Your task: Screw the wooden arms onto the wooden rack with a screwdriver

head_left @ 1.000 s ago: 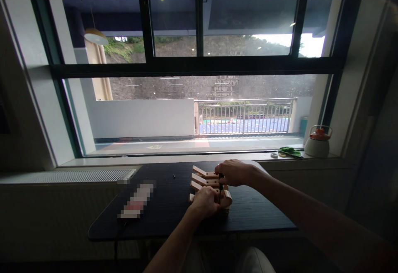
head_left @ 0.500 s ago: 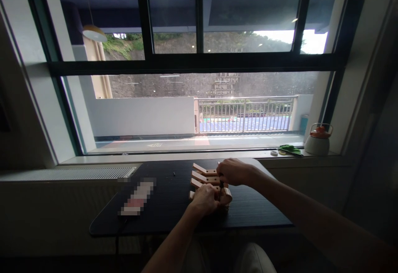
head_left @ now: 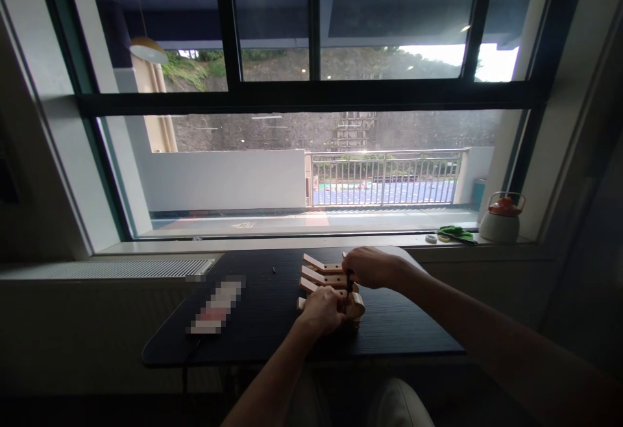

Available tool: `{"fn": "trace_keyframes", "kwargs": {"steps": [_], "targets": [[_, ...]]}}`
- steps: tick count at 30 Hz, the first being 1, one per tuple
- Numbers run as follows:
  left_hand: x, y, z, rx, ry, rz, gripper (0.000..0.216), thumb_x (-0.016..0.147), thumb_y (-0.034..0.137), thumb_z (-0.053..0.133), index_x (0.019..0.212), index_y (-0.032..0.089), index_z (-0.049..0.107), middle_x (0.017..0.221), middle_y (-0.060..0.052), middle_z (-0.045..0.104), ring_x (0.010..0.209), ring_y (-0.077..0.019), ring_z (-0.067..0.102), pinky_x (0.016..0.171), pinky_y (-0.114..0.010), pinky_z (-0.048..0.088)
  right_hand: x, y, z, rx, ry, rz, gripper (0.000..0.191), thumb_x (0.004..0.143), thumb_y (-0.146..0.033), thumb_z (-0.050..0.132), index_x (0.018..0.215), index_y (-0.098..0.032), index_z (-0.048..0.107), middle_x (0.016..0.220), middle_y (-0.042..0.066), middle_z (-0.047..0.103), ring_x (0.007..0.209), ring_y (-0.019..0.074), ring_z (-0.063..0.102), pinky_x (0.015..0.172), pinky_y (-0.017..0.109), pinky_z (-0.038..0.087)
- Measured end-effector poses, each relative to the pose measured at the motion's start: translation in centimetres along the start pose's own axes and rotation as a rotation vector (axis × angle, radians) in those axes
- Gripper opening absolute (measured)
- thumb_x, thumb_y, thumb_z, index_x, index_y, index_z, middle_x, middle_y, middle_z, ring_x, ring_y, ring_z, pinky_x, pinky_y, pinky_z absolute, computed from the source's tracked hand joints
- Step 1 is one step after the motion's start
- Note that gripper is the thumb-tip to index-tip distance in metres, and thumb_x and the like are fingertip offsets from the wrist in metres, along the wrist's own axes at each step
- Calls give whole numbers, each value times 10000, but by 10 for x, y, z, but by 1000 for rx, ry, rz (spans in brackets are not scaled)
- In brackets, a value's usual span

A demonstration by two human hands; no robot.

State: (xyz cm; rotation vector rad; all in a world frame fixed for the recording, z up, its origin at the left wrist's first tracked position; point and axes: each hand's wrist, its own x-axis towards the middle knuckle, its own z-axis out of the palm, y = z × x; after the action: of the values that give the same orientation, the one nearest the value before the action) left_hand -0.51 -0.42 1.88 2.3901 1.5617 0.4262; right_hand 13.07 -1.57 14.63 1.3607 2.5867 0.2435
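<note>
On the dark table (head_left: 253, 339) before you, the slatted wooden piece (head_left: 315, 276) lay beneath both hands, your left hand (head_left: 322, 310) clamped on its near end and your right hand (head_left: 368, 267), apart and just beyond, closed around a roughly upright dark tool (head_left: 349, 283). You seemed to be turning it against the wood, and the next move seemed to call for a steady left hold, while a small dark bit (head_left: 273, 270) lay well left of both hands.

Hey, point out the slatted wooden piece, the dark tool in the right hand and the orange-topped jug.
Slatted wooden piece (head_left: 314, 277), head view: on an angled slat.
Dark tool (head_left: 349, 283), head view: on its exposed part.
Orange-topped jug (head_left: 500, 228), head view: on its pale body.
</note>
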Motion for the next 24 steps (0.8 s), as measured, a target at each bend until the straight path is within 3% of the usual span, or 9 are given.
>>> {"fn": "trace_keyframes", "kwargs": {"steps": [8, 12, 18, 24], "targets": [[2, -2, 3, 17, 0, 13, 194, 698, 286, 610, 812, 214, 750, 834, -36, 702, 793, -199, 634, 654, -257, 423, -4, -3, 0, -13, 24, 55, 244, 810, -207, 551, 981, -123, 704, 890, 137, 715, 816, 233, 655, 613, 270, 405], [2, -2, 3, 12, 11, 21, 185, 688, 300, 622, 789, 210, 748, 852, -33, 700, 803, -202, 633, 666, -259, 422, -7, -3, -5, -8, 37, 36, 301, 766, -186, 593, 1052, -199, 687, 954, 93, 714, 852, 223, 650, 619, 260, 398], [0, -1, 1, -2, 0, -8, 184, 686, 305, 622, 787, 215, 748, 836, -32, 700, 793, -200, 635, 646, -253, 420, -3, 0, -5, 18, 43, -33, 221, 789, -171, 576, 956, -205, 716, 904, 63, 718, 815, 192, 640, 614, 249, 370], [-1, 0, 1, -13, 12, -23, 182, 674, 297, 632, 780, 202, 745, 855, -39, 702, 822, -208, 629, 661, -256, 425, 3, -3, -1, 34, 39, -7, 208, 834, -221, 545, 935, -156, 714, 875, 91, 715, 774, 191, 637, 571, 246, 356]]}}
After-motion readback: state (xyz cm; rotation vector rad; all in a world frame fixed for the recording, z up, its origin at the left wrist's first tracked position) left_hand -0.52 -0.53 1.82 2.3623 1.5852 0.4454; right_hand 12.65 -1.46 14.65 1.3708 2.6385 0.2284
